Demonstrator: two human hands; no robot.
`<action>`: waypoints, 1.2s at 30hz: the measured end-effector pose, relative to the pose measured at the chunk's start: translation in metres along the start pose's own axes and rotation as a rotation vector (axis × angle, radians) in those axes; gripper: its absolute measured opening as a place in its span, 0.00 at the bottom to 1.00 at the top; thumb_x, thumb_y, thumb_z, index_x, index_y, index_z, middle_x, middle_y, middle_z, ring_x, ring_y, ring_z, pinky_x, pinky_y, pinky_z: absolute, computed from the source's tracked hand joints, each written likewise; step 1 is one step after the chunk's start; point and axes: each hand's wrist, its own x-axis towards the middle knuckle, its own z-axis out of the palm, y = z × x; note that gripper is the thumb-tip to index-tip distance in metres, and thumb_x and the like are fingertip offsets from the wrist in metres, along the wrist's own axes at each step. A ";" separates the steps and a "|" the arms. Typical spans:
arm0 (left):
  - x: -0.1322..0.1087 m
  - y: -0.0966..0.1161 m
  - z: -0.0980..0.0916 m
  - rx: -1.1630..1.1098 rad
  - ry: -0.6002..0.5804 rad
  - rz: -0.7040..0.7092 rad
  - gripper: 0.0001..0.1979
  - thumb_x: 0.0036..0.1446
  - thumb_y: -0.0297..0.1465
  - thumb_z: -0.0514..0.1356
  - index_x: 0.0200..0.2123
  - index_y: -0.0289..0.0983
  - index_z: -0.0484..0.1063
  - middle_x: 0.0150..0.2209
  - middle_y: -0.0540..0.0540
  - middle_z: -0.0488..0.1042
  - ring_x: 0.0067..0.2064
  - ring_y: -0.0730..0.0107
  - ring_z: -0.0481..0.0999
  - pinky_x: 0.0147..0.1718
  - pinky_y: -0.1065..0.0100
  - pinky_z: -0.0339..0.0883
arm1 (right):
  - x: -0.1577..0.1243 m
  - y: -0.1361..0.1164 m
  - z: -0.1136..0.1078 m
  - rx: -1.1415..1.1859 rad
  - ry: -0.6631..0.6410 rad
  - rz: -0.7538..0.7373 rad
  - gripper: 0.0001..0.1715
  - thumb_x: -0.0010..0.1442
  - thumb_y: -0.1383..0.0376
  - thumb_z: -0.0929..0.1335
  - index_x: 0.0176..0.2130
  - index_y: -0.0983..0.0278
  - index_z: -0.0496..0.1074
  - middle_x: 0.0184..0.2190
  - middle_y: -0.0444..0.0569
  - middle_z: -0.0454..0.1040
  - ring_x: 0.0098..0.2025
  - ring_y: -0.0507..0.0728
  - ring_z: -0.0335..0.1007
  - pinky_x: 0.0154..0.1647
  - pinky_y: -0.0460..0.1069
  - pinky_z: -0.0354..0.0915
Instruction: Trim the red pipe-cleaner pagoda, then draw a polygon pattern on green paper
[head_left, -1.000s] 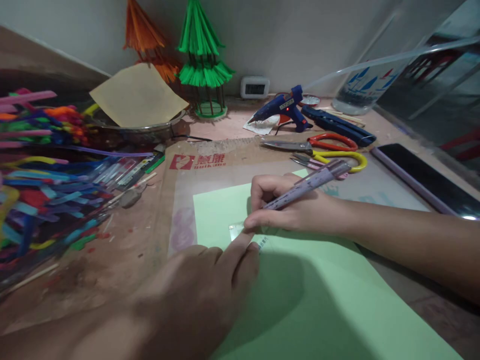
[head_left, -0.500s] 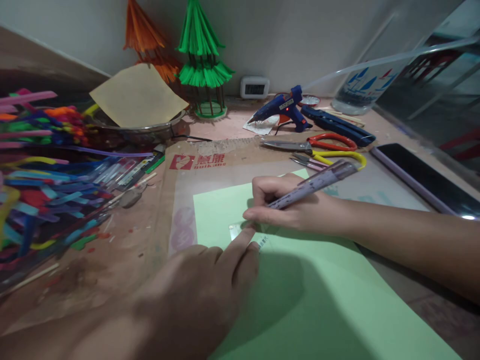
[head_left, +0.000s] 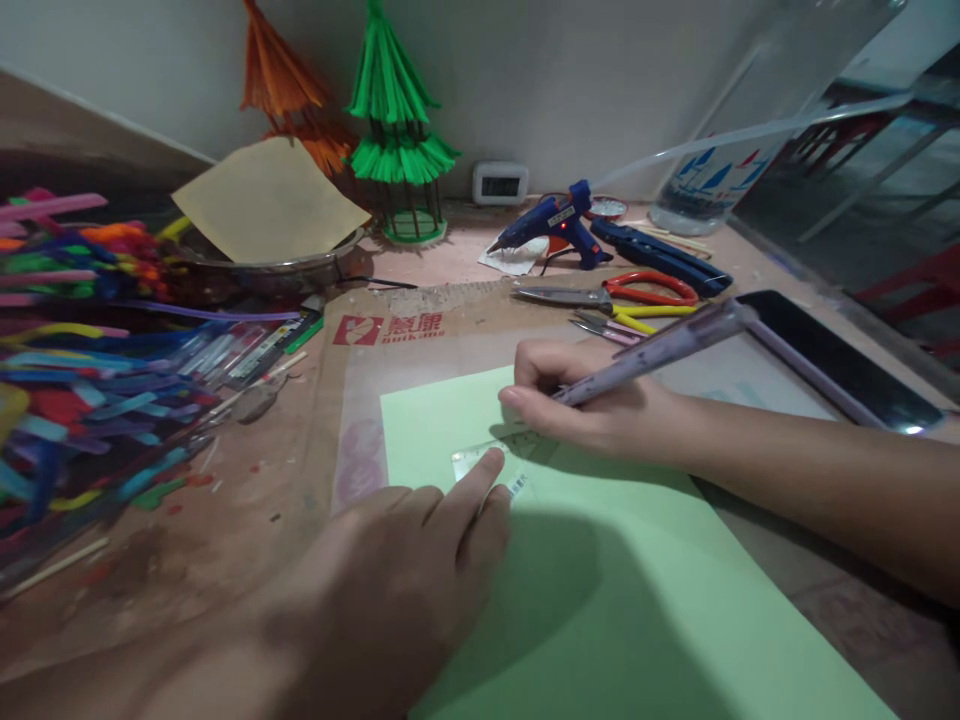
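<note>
Tilting lower than a second ago, the pen (head_left: pixel 652 350) is sitting pinched in the right hand (head_left: pixel 592 410) beside the ruler (head_left: pixel 469 462), which the left hand (head_left: pixel 390 590) is pressing, fingers outstretched, onto the paper (head_left: pixel 637 620).

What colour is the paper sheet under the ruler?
Light green, head view. Left hand pins the ruler on the paper sheet; right hand holds a pen.

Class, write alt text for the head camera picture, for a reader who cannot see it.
A right hand holds a pen on green paper next to a clear ruler, which the left hand presses down. Behind them lie scissors, a glue gun and a phone on the table.
</note>
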 end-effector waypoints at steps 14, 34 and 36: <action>0.013 -0.004 -0.004 0.168 0.179 0.126 0.17 0.52 0.25 0.63 0.46 0.30 0.82 0.48 0.37 0.84 0.47 0.56 0.80 0.44 0.60 0.71 | -0.016 0.004 -0.011 0.090 0.014 0.220 0.14 0.65 0.56 0.70 0.35 0.63 0.68 0.26 0.42 0.71 0.26 0.51 0.68 0.25 0.45 0.59; 0.015 -0.005 -0.001 0.104 0.244 0.115 0.06 0.57 0.26 0.62 0.30 0.38 0.80 0.41 0.39 0.81 0.55 0.57 0.71 0.42 0.59 0.66 | -0.012 0.008 -0.001 0.062 -0.022 0.150 0.18 0.65 0.58 0.70 0.28 0.61 0.62 0.22 0.37 0.63 0.23 0.48 0.56 0.24 0.46 0.50; 0.014 -0.005 0.000 0.098 0.250 0.113 0.07 0.59 0.26 0.61 0.31 0.38 0.80 0.43 0.39 0.81 0.56 0.58 0.71 0.44 0.59 0.66 | -0.013 0.008 -0.002 0.071 -0.039 0.164 0.18 0.65 0.57 0.71 0.29 0.61 0.63 0.23 0.38 0.64 0.24 0.49 0.56 0.24 0.46 0.50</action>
